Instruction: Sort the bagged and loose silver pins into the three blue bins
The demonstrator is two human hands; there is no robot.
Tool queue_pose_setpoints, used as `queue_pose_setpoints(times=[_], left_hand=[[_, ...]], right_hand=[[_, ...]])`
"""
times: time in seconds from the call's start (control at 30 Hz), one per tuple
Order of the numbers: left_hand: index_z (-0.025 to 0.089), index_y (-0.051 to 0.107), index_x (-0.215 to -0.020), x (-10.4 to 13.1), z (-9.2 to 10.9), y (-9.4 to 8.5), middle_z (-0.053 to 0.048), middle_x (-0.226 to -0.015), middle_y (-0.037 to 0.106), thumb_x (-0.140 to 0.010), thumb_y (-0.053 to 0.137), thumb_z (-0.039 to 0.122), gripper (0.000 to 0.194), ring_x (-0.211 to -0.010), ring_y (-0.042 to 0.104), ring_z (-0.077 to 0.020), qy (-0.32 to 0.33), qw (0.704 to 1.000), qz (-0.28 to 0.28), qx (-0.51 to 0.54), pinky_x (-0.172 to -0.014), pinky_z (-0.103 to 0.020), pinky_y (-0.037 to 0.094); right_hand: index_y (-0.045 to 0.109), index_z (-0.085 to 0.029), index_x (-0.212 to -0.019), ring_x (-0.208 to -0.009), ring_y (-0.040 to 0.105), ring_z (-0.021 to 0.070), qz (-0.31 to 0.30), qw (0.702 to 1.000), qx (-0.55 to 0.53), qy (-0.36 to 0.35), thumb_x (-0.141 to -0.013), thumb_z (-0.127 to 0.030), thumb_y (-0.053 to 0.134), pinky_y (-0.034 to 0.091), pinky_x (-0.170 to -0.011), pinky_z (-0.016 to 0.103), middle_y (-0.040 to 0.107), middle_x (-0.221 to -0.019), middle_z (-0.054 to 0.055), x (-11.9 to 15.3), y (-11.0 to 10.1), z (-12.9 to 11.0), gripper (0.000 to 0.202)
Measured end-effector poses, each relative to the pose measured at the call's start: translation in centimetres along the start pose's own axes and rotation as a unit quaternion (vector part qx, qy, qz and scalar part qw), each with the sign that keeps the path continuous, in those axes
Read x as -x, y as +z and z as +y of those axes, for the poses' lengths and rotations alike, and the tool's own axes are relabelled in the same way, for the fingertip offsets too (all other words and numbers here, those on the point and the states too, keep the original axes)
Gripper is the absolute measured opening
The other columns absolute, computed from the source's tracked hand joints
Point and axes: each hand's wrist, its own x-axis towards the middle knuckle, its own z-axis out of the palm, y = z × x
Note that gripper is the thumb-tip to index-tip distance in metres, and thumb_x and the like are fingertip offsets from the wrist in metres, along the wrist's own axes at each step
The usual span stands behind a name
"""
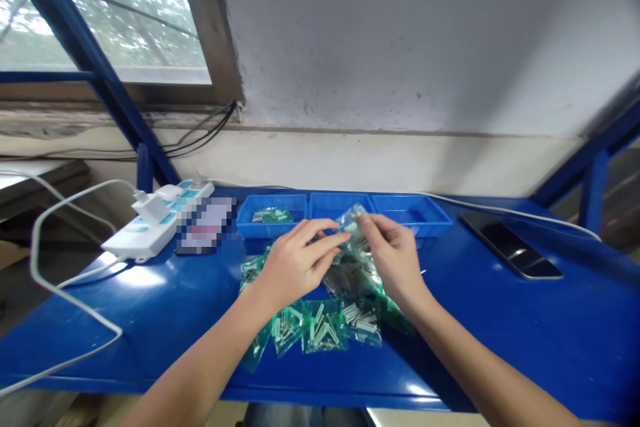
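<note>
Clear plastic bag [356,225] sits up between the two hands, right of the frame's centre, in front of the row of trays. The right hand [397,257] grips its upper edge, thumb and fingers pinched together on the film. The left hand [297,257] reaches in from the other side with its fingers loosely curved, their tips right at the bag's left edge; whether they press on it or only come close, I cannot tell. What the held bag contains is too blurred to make out.

Judged from how things lie, the work looks partway along. In the lower centre, a front row of small bags [325,328] lies flat on the blue table [150,340], each with slim pale pieces inside, so these appear filled. Whether they are sealed does not show. Behind them, partly covered by the hands, a looser heap of bags [345,277] spreads across the middle, and how many of those are finished cannot be read. The left tray [245,230] holds some green and pale items [273,215], which may be finished or waiting; the middle tray [325,203] and right tray [425,217] stand beside it. The bag in hand itself seems unfinished, being neither laid down nor let go.
</note>
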Motion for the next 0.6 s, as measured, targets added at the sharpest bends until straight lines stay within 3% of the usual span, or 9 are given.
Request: queue_pose_setpoints(times=[0.07,0.13,0.2,0.23,0.27,0.33,0.43,0.5,0.6], left_hand=[[0.024,0.058,-0.114,-0.2,-0.4,-0.7,-0.007,-0.11,0.06,-0.092,0.046,0.023,0.026,-0.097,0.058,-0.0186,-0.053,0.998,-0.037,0.014,-0.082,-0.035,0.049],[0.023,0.059,-0.111,-0.2,-1.5,-1.8,-0.006,-0.102,0.063,-0.093,0.042,0.028,0.025,-0.086,0.06,-0.0174,-0.115,0.987,-0.109,0.007,-0.075,-0.032,0.049],[0.022,0.06,-0.108,0.2,-3.0,-2.8,-0.005,-0.097,0.064,-0.092,0.042,0.035,0.027,-0.077,0.061,-0.0175,-0.161,0.966,-0.2,-0.018,-0.067,-0.029,0.048],[0.021,0.06,-0.108,0.5,-3.7,-3.2,-0.006,-0.097,0.064,-0.09,0.045,0.04,0.03,-0.078,0.062,-0.0188,-0.173,0.955,-0.239,-0.031,-0.065,-0.029,0.047],[0.021,0.06,-0.109,0.8,-4.2,-3.4,-0.007,-0.099,0.064,-0.086,0.049,0.044,0.034,-0.08,0.062,-0.0207,-0.179,0.945,-0.27,-0.044,-0.065,-0.029,0.046],[0.02,0.057,-0.111,1.4,-4.7,-3.3,-0.009,-0.103,0.063,-0.079,0.058,0.047,0.043,-0.084,0.063,-0.0238,-0.181,0.932,-0.305,-0.068,-0.066,-0.03,0.046],[0.019,0.056,-0.107,1.6,-4.1,-2.6,-0.009,-0.104,0.063,-0.079,0.057,0.035,0.032,-0.087,0.063,-0.0257,-0.165,0.93,-0.307,-0.115,-0.066,-0.031,0.045],[0.019,0.057,-0.098,1.2,-3.3,-2.3,-0.008,-0.098,0.064,-0.084,0.047,0.024,0.018,-0.082,0.064,-0.0246,-0.153,0.932,-0.295,-0.145,-0.063,-0.031,0.044],[0.021,0.057,-0.092,0.6,-2.3,-2.1,-0.005,-0.091,0.065,-0.088,0.036,0.019,0.021,-0.078,0.064,-0.0221,-0.162,0.939,-0.255,-0.164,-0.061,-0.03,0.043]], right_hand=[[0.069,-0.021,-0.094,-0.057,0.051,0.0115,0.123,0.99,0.015,-0.071,-0.087,-0.039,0.052,0.045,-0.052,0.027,0.059,-0.071,0.001,-1.2,-0.8,-1.2,0.026],[0.065,-0.027,-0.108,-0.065,0.056,0.013,0.247,0.951,0.049,-0.178,-0.089,-0.035,0.049,0.049,-0.059,0.03,0.059,-0.089,0.003,-2.4,-1.2,-2.9,0.026],[0.058,-0.03,-0.119,-0.08,0.059,0.0152,0.309,0.91,0.09,-0.262,-0.092,-0.031,0.043,0.051,-0.068,0.033,0.054,-0.108,0.005,-3.4,-0.7,-4.4,0.031],[0.057,-0.03,-0.121,-0.088,0.059,0.0161,0.304,0.901,0.112,-0.29,-0.093,-0.029,0.041,0.051,-0.073,0.034,0.052,-0.113,0.006,-3.7,-0.1,-4.8,0.032],[0.057,-0.03,-0.121,-0.095,0.057,0.0173,0.268,0.902,0.138,-0.31,-0.093,-0.027,0.04,0.051,-0.078,0.034,0.051,-0.116,0.007,-3.8,0.7,-4.9,0.033],[0.058,-0.027,-0.12,-0.106,0.053,0.0207,0.123,0.915,0.209,-0.323,-0.091,-0.026,0.042,0.048,-0.086,0.037,0.052,-0.116,0.009,-3.6,2.6,-4.1,0.033],[0.058,-0.022,-0.121,-0.102,0.054,0.0247,-0.098,0.912,0.303,-0.259,-0.088,-0.031,0.049,0.046,-0.086,0.042,0.061,-0.107,0.011,-2.2,4.2,-1.4,0.036],[0.062,-0.018,-0.114,-0.088,0.058,0.022,-0.163,0.914,0.311,-0.201,-0.088,-0.031,0.049,0.047,-0.081,0.039,0.066,-0.091,0.009,-1.1,4.1,0.4,0.032],[0.066,-0.018,-0.105,-0.072,0.058,0.0175,-0.184,0.928,0.289,-0.146,-0.089,-0.031,0.047,0.045,-0.07,0.031,0.065,-0.073,0.004,-0.1,2.9,1.5,0.028]])
